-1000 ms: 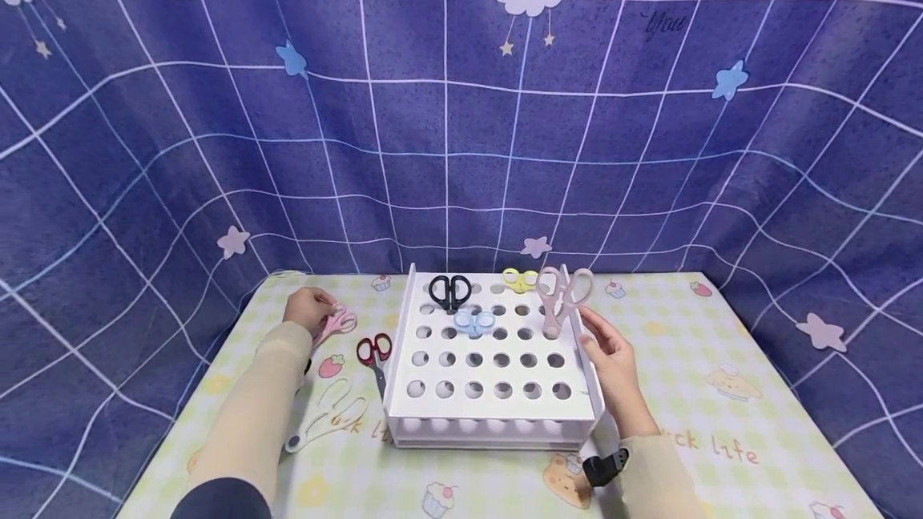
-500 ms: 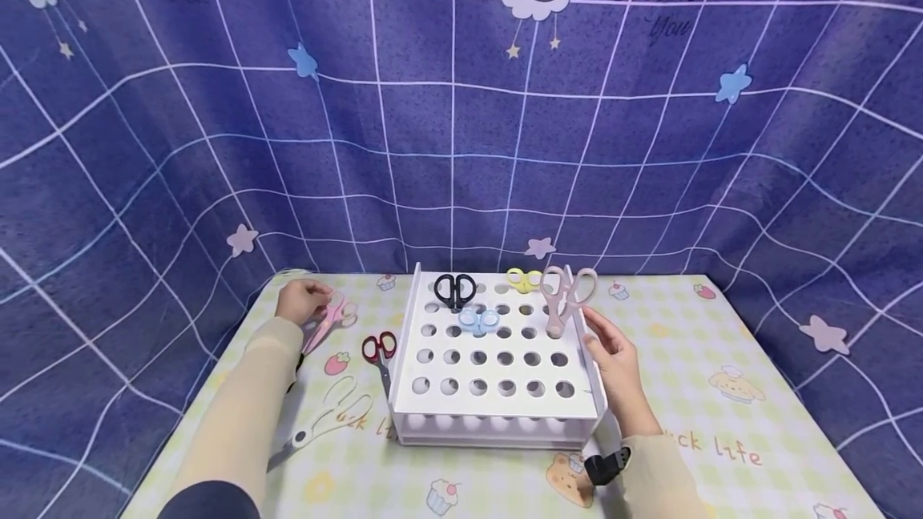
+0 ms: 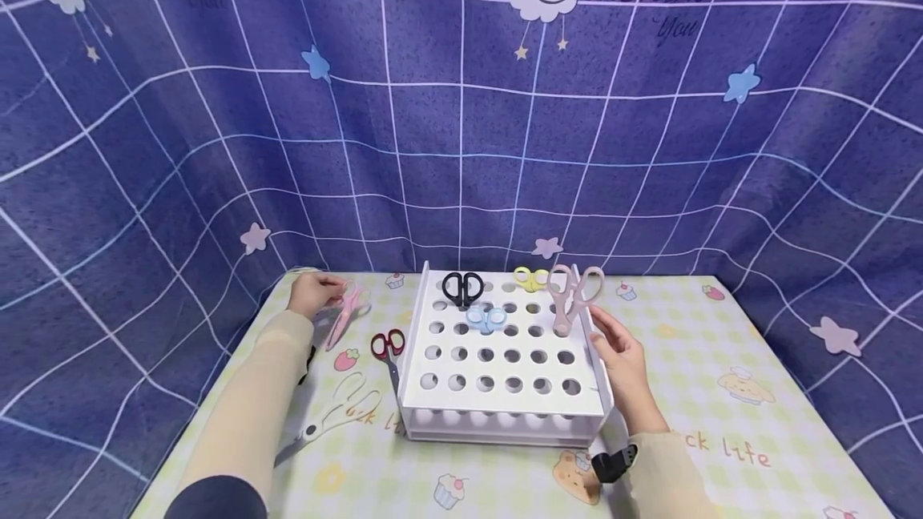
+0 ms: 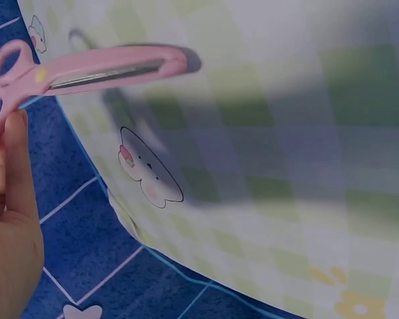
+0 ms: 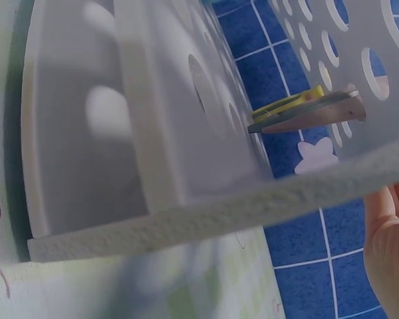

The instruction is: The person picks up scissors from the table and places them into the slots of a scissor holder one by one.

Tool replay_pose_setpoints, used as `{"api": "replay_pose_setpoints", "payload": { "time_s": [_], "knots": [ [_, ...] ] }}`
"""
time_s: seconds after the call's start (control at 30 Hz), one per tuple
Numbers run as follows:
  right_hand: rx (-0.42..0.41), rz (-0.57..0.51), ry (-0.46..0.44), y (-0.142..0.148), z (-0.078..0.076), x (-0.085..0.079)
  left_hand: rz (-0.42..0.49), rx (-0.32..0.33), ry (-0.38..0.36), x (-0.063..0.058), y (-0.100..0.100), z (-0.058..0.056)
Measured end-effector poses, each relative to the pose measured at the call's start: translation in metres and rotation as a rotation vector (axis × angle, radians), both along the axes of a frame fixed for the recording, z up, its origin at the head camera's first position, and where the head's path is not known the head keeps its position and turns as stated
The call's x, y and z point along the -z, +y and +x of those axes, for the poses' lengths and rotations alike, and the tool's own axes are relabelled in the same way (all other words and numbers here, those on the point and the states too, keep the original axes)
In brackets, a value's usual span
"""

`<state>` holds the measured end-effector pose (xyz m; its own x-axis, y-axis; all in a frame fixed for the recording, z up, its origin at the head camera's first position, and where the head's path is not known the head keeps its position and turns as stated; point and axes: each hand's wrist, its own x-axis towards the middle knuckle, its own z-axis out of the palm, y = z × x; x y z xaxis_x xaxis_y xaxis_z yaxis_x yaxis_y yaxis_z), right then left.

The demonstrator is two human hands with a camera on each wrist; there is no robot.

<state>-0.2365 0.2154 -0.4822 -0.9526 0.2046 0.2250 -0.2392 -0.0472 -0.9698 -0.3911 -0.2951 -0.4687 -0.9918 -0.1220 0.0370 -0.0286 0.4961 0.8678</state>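
Note:
My left hand [image 3: 313,295] pinches pink scissors [image 3: 344,317] by a handle loop at the back left. In the left wrist view the pink-covered blades point away from the fingers, over a shadow on the cloth. My right hand [image 3: 622,355] rests its fingers against the right side panel of a white rack [image 3: 497,399] with rows of round holes. Standing in the rack are black scissors [image 3: 462,288], light blue scissors [image 3: 486,319], yellow scissors [image 3: 530,279] and large dusty-pink scissors [image 3: 566,309]. The right wrist view shows blades [image 5: 312,113] poking through below the holes.
Red-and-black scissors [image 3: 388,344] lie against the rack's left side. White-handled scissors [image 3: 339,415] lie nearer the front, beside the left sleeve [image 3: 241,415]. A checked cloth [image 3: 389,479] covers the table, and a blue curtain [image 3: 461,126] hangs behind it.
The left hand has shifted slightly back, and the pink scissors have turned so more blade shows. More of the white-handled scissors shows beside the arm. The head view has shifted; the right hand stays.

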Motion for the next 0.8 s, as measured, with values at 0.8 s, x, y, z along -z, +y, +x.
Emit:
{"api": "replay_pose_setpoints", "payload": {
  "time_s": [0.8],
  "knots": [
    [0.014,0.032,-0.061,0.002,0.001,-0.002,0.146,-0.064,0.058,-0.013,0.01,0.013]
  ]
}}
